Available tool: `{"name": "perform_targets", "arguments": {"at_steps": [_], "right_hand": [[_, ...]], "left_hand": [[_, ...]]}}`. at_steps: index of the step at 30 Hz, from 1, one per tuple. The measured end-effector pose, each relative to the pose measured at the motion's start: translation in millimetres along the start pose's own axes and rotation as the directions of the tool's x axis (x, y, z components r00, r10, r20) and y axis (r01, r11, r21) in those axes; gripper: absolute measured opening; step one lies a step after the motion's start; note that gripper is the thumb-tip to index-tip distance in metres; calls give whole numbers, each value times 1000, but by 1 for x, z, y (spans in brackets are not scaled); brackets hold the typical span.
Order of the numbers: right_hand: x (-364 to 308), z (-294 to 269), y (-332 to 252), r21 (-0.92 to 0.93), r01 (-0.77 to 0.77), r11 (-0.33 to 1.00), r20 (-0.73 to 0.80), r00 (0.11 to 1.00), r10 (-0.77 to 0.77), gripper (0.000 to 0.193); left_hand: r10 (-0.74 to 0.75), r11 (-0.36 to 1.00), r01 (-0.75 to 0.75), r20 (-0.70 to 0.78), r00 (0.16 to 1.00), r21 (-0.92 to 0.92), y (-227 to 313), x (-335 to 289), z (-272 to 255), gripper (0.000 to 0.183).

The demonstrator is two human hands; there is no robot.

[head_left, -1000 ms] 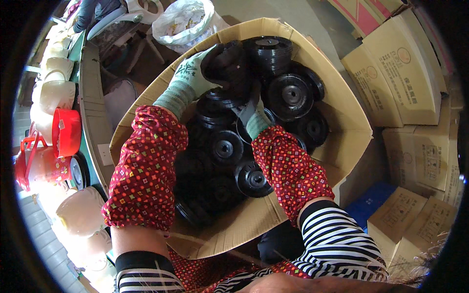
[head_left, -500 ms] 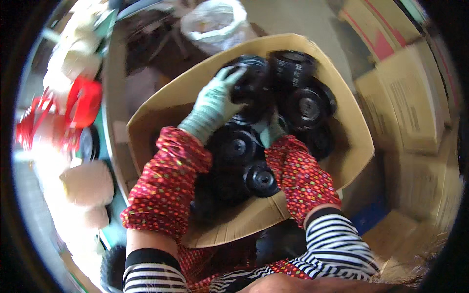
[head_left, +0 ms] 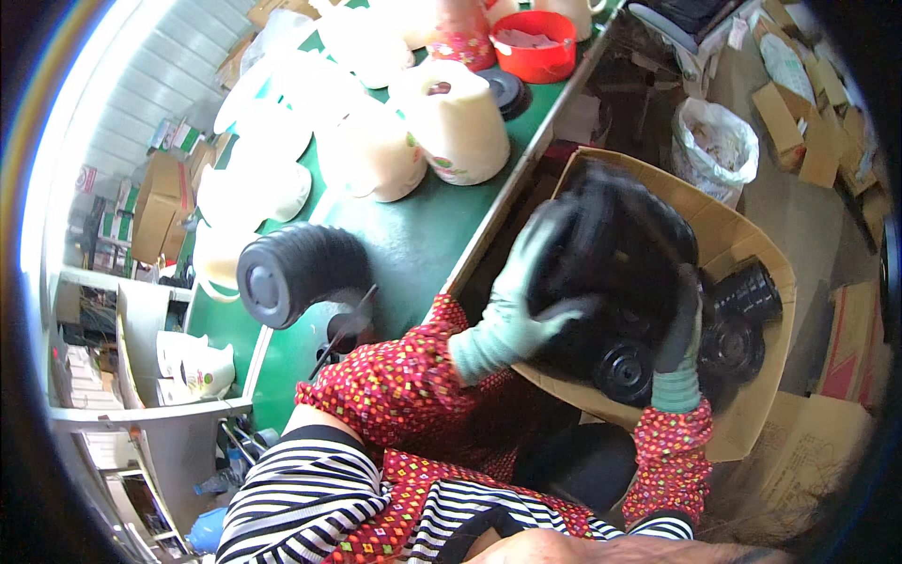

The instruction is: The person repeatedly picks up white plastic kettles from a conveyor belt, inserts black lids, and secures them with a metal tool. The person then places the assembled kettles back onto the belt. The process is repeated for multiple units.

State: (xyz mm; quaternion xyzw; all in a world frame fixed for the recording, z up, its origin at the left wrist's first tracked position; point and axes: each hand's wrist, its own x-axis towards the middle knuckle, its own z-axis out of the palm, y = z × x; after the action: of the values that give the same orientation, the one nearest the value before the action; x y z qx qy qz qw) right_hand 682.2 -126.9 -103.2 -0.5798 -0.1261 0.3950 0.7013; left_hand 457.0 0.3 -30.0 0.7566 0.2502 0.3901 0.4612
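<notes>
Between my hands is a stack of black round plastic parts [head_left: 615, 249], blurred by motion, above a large open cardboard box [head_left: 756, 399]. My left hand [head_left: 524, 299], in a pale green glove, is curled on its left side with the thumb below. On the right side my gloved right hand [head_left: 680, 343] presses with its fingers pointing up. More black round parts [head_left: 733, 346] lie in the box, beside and under the held ones. Left of my left arm, a curved stack of ribbed black round parts [head_left: 303, 271] lies on the green table [head_left: 413, 240].
White jug-like vessels [head_left: 460, 127] and a red container [head_left: 536, 52] crowd the table's far part. A dark rod-like thing [head_left: 346, 331] sticks up by my left sleeve. Beyond the box stands a white bag [head_left: 716, 141]; flattened cardboard [head_left: 817, 451] lies at the right.
My view has swung left toward the table. My hands, formerly down among the black parts in the box, now have a stack between them and have lifted it.
</notes>
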Motion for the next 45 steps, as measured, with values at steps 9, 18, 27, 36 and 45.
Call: {"name": "perform_targets", "arguments": {"at_steps": [9, 18, 27, 36, 45], "right_hand": [[-40, 225, -28, -643, 766, 13, 654, 558, -511, 96], [-74, 313, -10, -427, 863, -271, 895, 361, -262, 91], [-57, 309, -2, -248, 964, 94, 936, 263, -232, 75], [-39, 306, 28, -110, -26, 994, 638, 765, 90, 77], [-42, 322, 23, -167, -141, 976, 617, 757, 215, 73]], "left_hand": [[-434, 492, 123, -120, 893, -862, -60, -61, -93, 71], [-693, 22, 305, 206, 691, -952, -92, -98, -146, 65], [-530, 843, 500, -140, 836, -199, 49, -189, -220, 51], [-380, 862, 499, -763, 523, -87, 18, -212, -289, 62], [97, 931, 225, -791, 605, 286, -38, -169, -345, 50]]}}
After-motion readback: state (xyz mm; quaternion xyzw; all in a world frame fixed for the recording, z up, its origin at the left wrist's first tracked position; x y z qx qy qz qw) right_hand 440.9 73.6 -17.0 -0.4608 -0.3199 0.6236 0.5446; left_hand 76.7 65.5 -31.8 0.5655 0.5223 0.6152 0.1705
